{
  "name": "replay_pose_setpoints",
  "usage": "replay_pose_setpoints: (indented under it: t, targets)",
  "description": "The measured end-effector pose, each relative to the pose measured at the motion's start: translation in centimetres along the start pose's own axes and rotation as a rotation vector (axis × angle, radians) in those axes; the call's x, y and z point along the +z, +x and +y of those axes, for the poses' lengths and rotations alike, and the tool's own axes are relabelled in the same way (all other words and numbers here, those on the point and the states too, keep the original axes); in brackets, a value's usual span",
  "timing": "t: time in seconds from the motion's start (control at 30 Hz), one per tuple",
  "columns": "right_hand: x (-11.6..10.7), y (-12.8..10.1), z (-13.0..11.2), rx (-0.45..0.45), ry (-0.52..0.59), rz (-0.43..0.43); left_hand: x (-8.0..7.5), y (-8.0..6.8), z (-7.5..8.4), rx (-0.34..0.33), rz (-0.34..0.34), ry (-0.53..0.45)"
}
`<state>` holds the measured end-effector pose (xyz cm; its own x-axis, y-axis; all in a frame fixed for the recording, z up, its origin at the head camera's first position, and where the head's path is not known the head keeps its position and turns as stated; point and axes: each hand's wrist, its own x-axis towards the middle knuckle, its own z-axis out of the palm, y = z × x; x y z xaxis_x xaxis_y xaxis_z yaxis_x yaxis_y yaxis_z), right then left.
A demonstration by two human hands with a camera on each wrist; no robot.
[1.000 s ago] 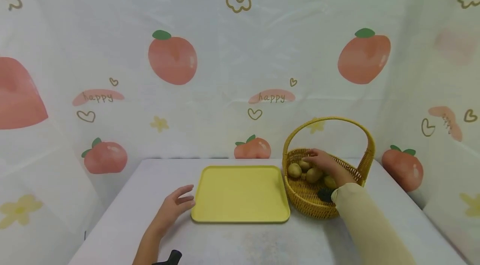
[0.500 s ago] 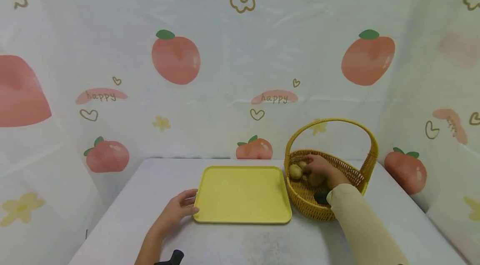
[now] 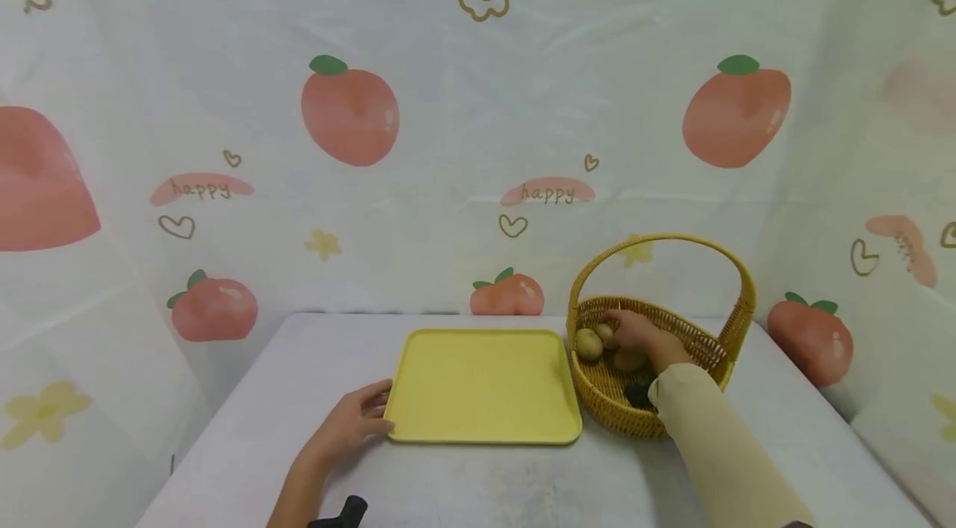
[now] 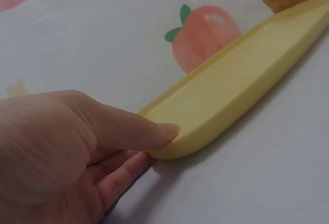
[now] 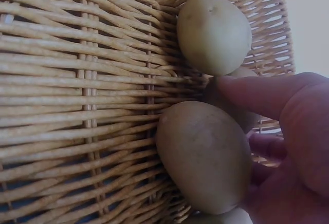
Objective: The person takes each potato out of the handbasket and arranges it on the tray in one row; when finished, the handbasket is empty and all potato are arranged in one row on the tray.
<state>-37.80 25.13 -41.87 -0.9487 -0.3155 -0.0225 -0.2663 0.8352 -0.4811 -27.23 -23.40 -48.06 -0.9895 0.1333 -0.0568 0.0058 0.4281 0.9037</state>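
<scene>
- Head view, far left: the left hand (image 3: 351, 426) lies on the white table (image 3: 246, 437) with its fingertips at the near-left corner of the yellow tray (image 3: 481, 385); the left wrist view shows the thumb pressed onto that corner's rim and the fingers tucked beneath it, so the hand pinches the tray's edge.
- Centre: the tray sits flat on the table with nothing on it, its right rim just beside the wicker basket (image 3: 717, 349).
- Right: the basket, with its tall hoop handle, stands on the table and holds several potatoes (image 3: 588, 343).
- Far right: the right hand (image 3: 635, 333), in a beige sleeve, reaches down into the basket. In the right wrist view its fingers curl around one potato (image 5: 204, 154) at the wicker wall, a fingertip touching a second one behind it; it appears to be closing on that potato.
- Progress, as I judge it: no potato has reached the tray, all are in the basket, and the lift and carry are not yet done.
</scene>
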Motion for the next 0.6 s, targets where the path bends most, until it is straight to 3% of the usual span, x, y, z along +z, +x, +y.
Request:
replay_pose_setpoints:
  t: [0.1,0.2,0.6]
  targets:
    - [-0.2,-0.1,-0.2,0.0,-0.051,0.003,-0.2,0.0,0.1,0.022,-0.021,0.016]
    - [-0.5,-0.2,-0.5,0.013,-0.036,0.031,-0.3,-0.1,0.3,0.032,-0.04,0.038]
    - [-1.7,-0.9,-1.4,0.013,0.181,0.119,-0.4,-0.5,0.3,0.015,-0.021,0.075]
